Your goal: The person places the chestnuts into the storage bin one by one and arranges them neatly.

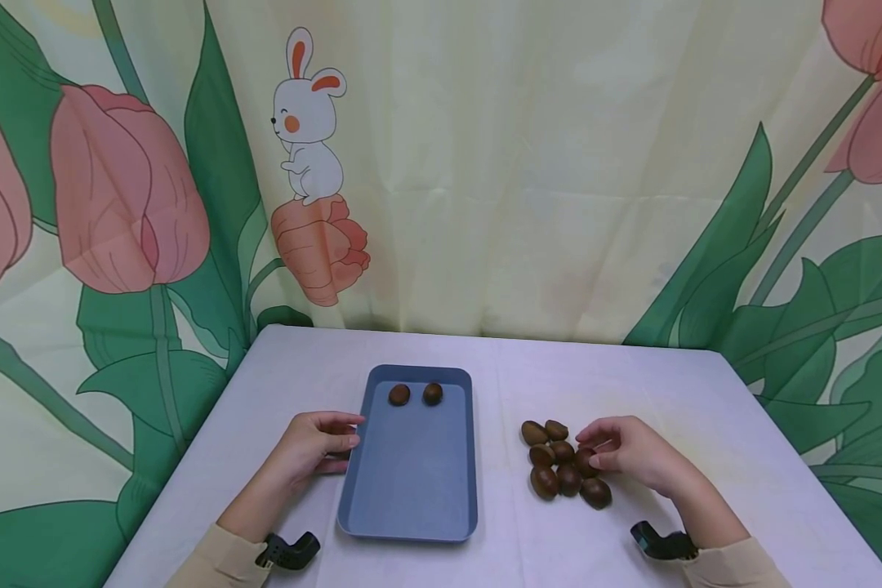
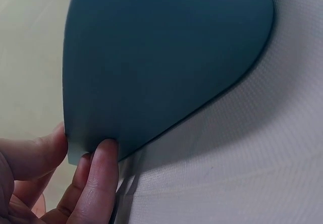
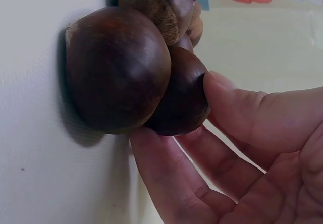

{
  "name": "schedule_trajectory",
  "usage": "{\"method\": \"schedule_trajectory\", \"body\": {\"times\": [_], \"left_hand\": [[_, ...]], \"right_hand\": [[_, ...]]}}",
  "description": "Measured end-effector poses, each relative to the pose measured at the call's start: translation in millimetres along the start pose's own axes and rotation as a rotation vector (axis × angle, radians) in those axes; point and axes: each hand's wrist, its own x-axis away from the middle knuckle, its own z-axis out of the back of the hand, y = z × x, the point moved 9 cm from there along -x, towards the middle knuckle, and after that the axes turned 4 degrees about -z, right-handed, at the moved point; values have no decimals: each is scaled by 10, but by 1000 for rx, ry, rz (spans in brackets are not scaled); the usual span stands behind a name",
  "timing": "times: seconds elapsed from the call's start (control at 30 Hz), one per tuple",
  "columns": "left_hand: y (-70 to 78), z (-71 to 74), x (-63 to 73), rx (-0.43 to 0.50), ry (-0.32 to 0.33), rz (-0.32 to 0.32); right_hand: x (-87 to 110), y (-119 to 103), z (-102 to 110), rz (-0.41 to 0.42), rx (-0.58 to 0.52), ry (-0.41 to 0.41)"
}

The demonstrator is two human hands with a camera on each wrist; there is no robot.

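A blue-grey rectangular tray (image 1: pixel 410 482) lies on the table with two chestnuts, a left one (image 1: pixel 399 395) and a right one (image 1: pixel 432 394), near its far end. My left hand (image 1: pixel 316 445) holds the tray's left edge; in the left wrist view the thumb and fingers pinch its rim. Right of the tray, several brown chestnuts (image 1: pixel 544 482) sit in a loose cluster. At that cluster's right side my right hand (image 1: pixel 628 449) pinches one chestnut (image 3: pixel 184 95) between thumb and fingers. A larger chestnut (image 3: pixel 118 70) partly covers it in the right wrist view.
A white cloth covers the table (image 1: pixel 507 523). Behind it hangs a curtain (image 1: pixel 500 180) printed with tulips, leaves and a rabbit on a carrot. Black wrist devices, one on the left (image 1: pixel 291 552) and one on the right (image 1: pixel 661 542), jut inward above the tabletop.
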Motion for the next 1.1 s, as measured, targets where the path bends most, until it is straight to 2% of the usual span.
{"method": "schedule_trajectory", "body": {"times": [0.33,0.53,0.9,1.1], "left_hand": [[-13,-9,1,-4,2,0],[-17,-8,-14,-5,7,1],[5,-11,-6,2,5,4],[19,-12,14,19,5,11]], "right_hand": [[10,3,-16,-12,6,-1],[23,-51,22,26,37,19],[11,-312,31,55,14,23],[-16,-512,-48,108,14,8]]}}
